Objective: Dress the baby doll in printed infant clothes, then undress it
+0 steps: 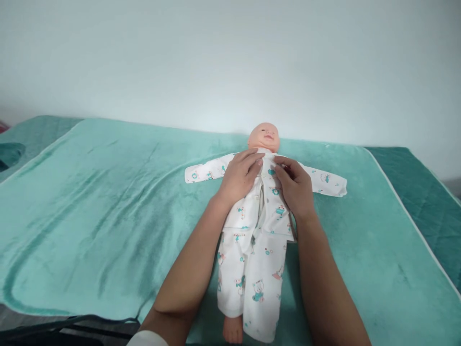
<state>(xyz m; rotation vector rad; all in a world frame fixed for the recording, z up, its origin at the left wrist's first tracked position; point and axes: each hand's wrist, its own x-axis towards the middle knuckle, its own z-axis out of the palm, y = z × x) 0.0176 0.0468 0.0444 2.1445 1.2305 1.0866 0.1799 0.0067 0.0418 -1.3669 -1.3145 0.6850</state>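
A baby doll (264,137) lies on its back, head away from me, arms spread out to both sides. It wears a white long-sleeved baby shirt (277,211) with small teal and orange prints, and matching trousers (264,283). The shirt's front is parted down the middle below the chest. My left hand (241,178) rests on the upper chest, fingers and thumb closed on the shirt's left front edge. Across the opening, my right hand (295,185) has its thumb and fingers closed on the other front panel. Fabric between the fingertips is mostly hidden.
A teal plush blanket (118,206) with wrinkles on its left side lies beneath the doll. Darker green quilted bedding (414,192) shows at both sides. A pale wall (230,62) rises behind. Dark straps or cables (72,322) hang at the lower-left edge.
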